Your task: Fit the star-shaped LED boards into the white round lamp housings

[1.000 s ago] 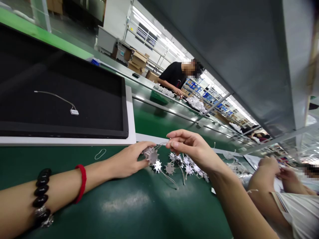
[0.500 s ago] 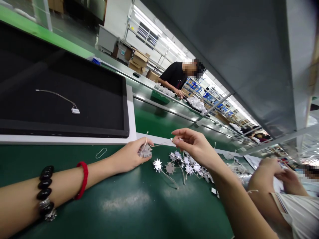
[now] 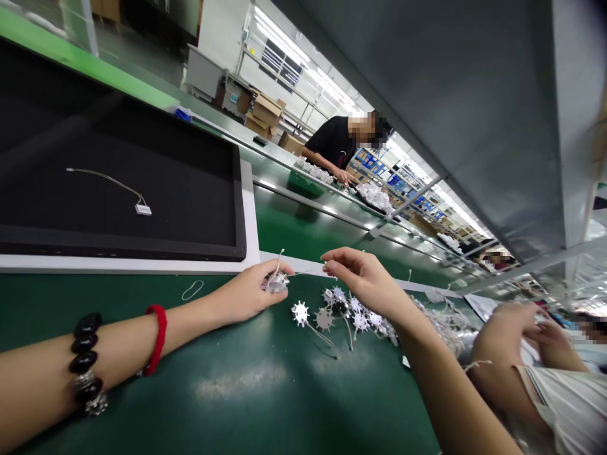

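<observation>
My left hand (image 3: 246, 294) is closed around a silver, gear-shaped part (image 3: 275, 284) with white pieces on it. A thin pale wire with a small plug end (image 3: 282, 251) sticks up from between its fingers. To the right, my right hand (image 3: 367, 278) pinches the end of a thin wire (image 3: 300, 273) that stretches across from the part. Below the right hand, a cluster of similar gear-shaped parts (image 3: 360, 321) with wires lies on the green table (image 3: 237, 404). One bright gear-shaped part (image 3: 300, 314) rests at the cluster's left edge.
A black tray (image 3: 118, 243) with a white border holds a wired white tag-like piece (image 3: 143, 209). A loose white loop (image 3: 192, 290) lies before it. At the right, a co-worker's arm (image 3: 502, 341) is close by. Another person (image 3: 332, 142) works across the line beneath a grey overhead panel (image 3: 450, 82).
The part in my left hand has turned, so its flat face shows less. My right hand has shifted slightly left, nearer the left hand.
</observation>
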{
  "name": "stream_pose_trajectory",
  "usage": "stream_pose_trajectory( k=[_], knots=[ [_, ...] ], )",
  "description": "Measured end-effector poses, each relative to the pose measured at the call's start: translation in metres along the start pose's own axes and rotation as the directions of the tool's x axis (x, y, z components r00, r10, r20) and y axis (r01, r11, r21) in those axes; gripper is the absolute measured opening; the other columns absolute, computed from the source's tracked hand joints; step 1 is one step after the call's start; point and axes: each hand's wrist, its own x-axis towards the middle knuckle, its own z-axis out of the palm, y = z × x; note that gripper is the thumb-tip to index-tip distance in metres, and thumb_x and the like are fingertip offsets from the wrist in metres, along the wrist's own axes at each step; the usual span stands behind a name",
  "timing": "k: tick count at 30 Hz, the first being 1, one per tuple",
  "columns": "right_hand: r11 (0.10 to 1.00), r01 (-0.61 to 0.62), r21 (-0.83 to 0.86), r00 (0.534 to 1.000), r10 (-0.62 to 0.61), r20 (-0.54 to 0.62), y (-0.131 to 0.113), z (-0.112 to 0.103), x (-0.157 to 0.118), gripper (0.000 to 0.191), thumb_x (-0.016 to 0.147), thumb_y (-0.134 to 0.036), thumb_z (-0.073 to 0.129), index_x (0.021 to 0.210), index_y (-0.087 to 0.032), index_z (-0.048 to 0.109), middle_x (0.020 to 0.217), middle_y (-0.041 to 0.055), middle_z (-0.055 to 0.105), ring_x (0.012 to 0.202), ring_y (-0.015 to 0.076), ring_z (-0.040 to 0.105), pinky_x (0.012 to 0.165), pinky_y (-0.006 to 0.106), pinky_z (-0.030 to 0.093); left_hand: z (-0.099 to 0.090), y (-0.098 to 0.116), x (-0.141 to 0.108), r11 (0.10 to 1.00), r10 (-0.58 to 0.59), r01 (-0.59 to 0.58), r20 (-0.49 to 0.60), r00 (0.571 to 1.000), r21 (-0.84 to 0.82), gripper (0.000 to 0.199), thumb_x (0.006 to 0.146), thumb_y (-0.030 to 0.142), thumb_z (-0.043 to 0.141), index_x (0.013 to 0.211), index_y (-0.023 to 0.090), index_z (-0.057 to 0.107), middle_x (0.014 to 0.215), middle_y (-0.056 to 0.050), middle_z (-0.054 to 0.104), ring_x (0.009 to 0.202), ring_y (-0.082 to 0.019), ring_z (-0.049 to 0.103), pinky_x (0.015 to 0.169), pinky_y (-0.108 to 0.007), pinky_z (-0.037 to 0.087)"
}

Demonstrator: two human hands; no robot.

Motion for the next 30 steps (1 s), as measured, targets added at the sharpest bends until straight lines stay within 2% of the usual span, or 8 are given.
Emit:
stream_pose_trajectory(
  k=[5, 10, 13, 15, 18, 23, 26, 30],
  knots=[
    [0.999, -0.005, -0.042, 1.0, 0.006, 0.025, -0.006, 0.005, 0.0, 0.036, 0.098, -0.046, 0.053, 0.1, -0.016, 0.072, 0.085, 0.0043, 0.072, 0.058, 0.0123, 0.048, 0.054, 0.029, 0.034, 0.0, 0.001, -0.001, 1.0, -0.003, 0.003, 0.0, 1.0, -0.028, 0.048, 0.076, 0.048, 0.064, 0.115, 0.019, 0.059, 0.109, -0.009, 0.065, 0.103, -0.029, 0.063, 0.09, -0.041, 0.049],
    [0.998, 0.037, -0.043, 0.995, -0.033, 0.093, -0.014, 0.01, -0.003, 0.034, 0.093, -0.049, 0.064, 0.105, -0.018, 0.074, 0.083, 0.0029, 0.071, 0.074, 0.0163, 0.06, 0.068, 0.03, 0.043, 0.001, 0.002, -0.002, 0.996, 0.0, 0.001, 0.015, 1.0, -0.084, 0.049, 0.074, 0.043, 0.066, 0.117, 0.02, 0.058, 0.094, -0.003, 0.063, 0.081, -0.022, 0.061, 0.077, -0.034, 0.047],
    [1.0, 0.028, 0.004, 0.984, -0.028, 0.173, -0.014, 0.019, -0.002, 0.028, 0.089, -0.041, 0.07, 0.105, -0.018, 0.072, 0.088, 0.0033, 0.073, 0.08, 0.0182, 0.064, 0.073, 0.031, 0.046, 0.003, 0.002, -0.003, 0.993, 0.016, -0.013, 0.017, 1.0, -0.121, 0.048, 0.073, 0.038, 0.065, 0.116, 0.019, 0.057, 0.082, 0.001, 0.059, 0.07, -0.018, 0.057, 0.07, -0.031, 0.044],
    [0.999, 0.011, 0.04, 0.979, -0.019, 0.203, -0.012, 0.026, -0.001, 0.022, 0.087, -0.033, 0.07, 0.104, -0.018, 0.07, 0.085, 0.0027, 0.072, 0.077, 0.018, 0.064, 0.071, 0.031, 0.046, 0.003, 0.0, -0.002, 0.989, 0.028, -0.028, -0.001, 1.0, -0.142, 0.055, 0.072, 0.035, 0.065, 0.123, 0.018, 0.055, 0.086, 0.0, 0.061, 0.07, -0.017, 0.057, 0.069, -0.031, 0.044],
    [0.996, 0.002, 0.084, 0.977, -0.019, 0.21, -0.008, 0.038, 0.002, 0.021, 0.086, -0.023, 0.066, 0.107, -0.019, 0.063, 0.077, -0.0005, 0.07, 0.068, 0.0161, 0.06, 0.064, 0.03, 0.043, 0.003, -0.002, 0.0, 0.985, 0.05, -0.055, -0.032, 0.998, -0.164, 0.068, 0.07, 0.032, 0.063, 0.135, 0.017, 0.05, 0.104, -0.005, 0.065, 0.08, -0.019, 0.063, 0.073, -0.032, 0.047],
    [0.984, 0.026, 0.175, 0.984, -0.056, 0.167, -0.004, 0.048, 0.004, 0.023, 0.087, -0.019, 0.06, 0.108, -0.022, 0.051, 0.079, -0.0032, 0.07, 0.07, 0.0144, 0.059, 0.063, 0.028, 0.043, 0.002, -0.002, 0.001, 0.982, 0.093, -0.099, -0.045, 0.995, -0.16, 0.063, 0.069, 0.026, 0.063, 0.131, 0.017, 0.058, 0.124, -0.01, 0.068, 0.106, -0.026, 0.066, 0.092, -0.037, 0.05],
    [0.978, 0.015, 0.206, 0.992, -0.04, 0.119, -0.005, 0.05, 0.005, 0.027, 0.087, -0.021, 0.061, 0.111, -0.023, 0.05, 0.078, -0.0048, 0.068, 0.069, 0.0142, 0.059, 0.062, 0.027, 0.041, 0.001, 0.001, 0.0, 0.983, 0.109, -0.117, -0.063, 0.992, -0.145, 0.068, 0.072, 0.029, 0.066, 0.138, 0.018, 0.056, 0.137, -0.011, 0.064, 0.12, -0.029, 0.062, 0.103, -0.04, 0.048],
    [0.963, -0.036, 0.268, 0.994, 0.008, 0.107, -0.006, 0.05, 0.006, 0.028, 0.087, -0.024, 0.064, 0.111, -0.023, 0.05, 0.077, -0.0044, 0.067, 0.068, 0.0144, 0.06, 0.059, 0.027, 0.041, -0.001, 0.004, -0.001, 0.984, 0.116, -0.122, -0.058, 0.992, -0.127, 0.067, 0.077, 0.036, 0.068, 0.14, 0.016, 0.056, 0.138, -0.014, 0.065, 0.122, -0.032, 0.063, 0.103, -0.043, 0.05]
  ],
)
